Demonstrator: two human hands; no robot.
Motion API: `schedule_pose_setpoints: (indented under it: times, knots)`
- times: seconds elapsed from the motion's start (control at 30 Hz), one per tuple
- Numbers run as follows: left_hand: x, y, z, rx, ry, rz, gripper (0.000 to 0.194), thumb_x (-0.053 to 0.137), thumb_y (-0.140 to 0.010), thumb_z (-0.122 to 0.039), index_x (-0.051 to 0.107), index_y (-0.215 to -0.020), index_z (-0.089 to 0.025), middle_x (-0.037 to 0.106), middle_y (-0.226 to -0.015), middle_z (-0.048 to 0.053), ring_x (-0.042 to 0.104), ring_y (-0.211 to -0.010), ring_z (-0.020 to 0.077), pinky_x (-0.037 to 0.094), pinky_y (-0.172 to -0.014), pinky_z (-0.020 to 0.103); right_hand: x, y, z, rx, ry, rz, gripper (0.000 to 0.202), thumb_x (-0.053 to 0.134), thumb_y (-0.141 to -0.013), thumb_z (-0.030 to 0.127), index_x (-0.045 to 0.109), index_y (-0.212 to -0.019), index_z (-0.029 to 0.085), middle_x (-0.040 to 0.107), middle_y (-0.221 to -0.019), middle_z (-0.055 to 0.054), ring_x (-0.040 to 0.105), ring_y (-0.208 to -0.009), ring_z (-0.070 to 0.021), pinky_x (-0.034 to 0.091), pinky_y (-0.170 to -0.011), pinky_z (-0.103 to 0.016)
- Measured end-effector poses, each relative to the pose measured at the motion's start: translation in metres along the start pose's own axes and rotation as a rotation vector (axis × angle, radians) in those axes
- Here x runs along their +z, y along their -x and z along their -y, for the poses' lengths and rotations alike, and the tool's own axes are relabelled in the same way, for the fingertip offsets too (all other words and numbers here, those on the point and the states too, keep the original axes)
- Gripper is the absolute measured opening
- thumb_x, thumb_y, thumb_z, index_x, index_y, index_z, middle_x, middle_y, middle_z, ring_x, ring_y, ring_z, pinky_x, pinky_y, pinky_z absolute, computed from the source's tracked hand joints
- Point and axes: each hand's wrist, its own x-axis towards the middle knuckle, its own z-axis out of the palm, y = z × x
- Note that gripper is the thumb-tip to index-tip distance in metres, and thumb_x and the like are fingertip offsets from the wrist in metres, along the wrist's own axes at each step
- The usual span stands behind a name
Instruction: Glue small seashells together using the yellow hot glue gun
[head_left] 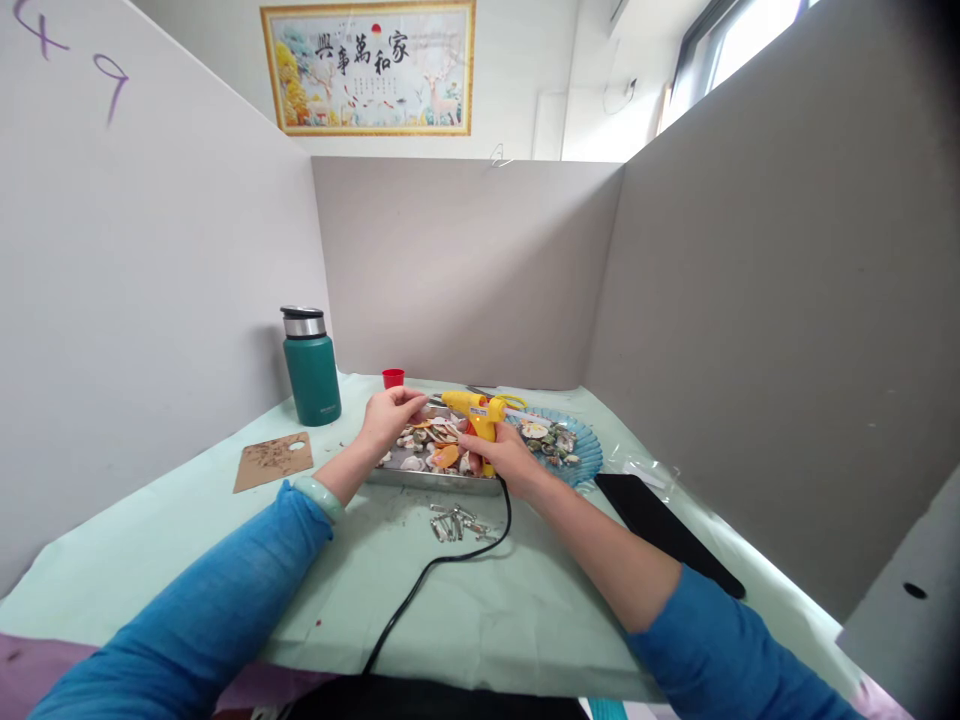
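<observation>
A yellow hot glue gun is gripped in my right hand, its nozzle pointing left. Close to the nozzle, my left hand has its fingertips pinched together; whatever lies between them is too small to make out. Both hands are over a metal tray of mixed shells. From the gun's handle a black cord runs down to the table's front edge. Several small silver metal pieces lie in front of the tray.
A green bottle and a brown card are at the left. Behind the tray stands a red cup. A blue plate of shell pieces and a black flat object lie right. Grey partitions enclose the table.
</observation>
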Motion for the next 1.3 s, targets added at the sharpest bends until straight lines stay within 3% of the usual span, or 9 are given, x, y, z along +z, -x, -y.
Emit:
schedule_pose_setpoints:
  times: [1.3]
  knots:
    - [0.0017,0.0002,-0.0009,0.01,-0.012,-0.015,0.024,0.074,-0.062,-0.032,0.067,-0.073,-0.012,0.064,-0.054,0.002,0.059,-0.053,0.0127,0.05,-0.058,0.025,0.0009,0.0007,0.0002,0.003,-0.001,-0.018,0.03,0.068,-0.069,0.031,0.056,-0.092,0.017,0.055,-0.05,0.006,0.045,-0.038,-0.0073,0.038,-0.041,-0.019]
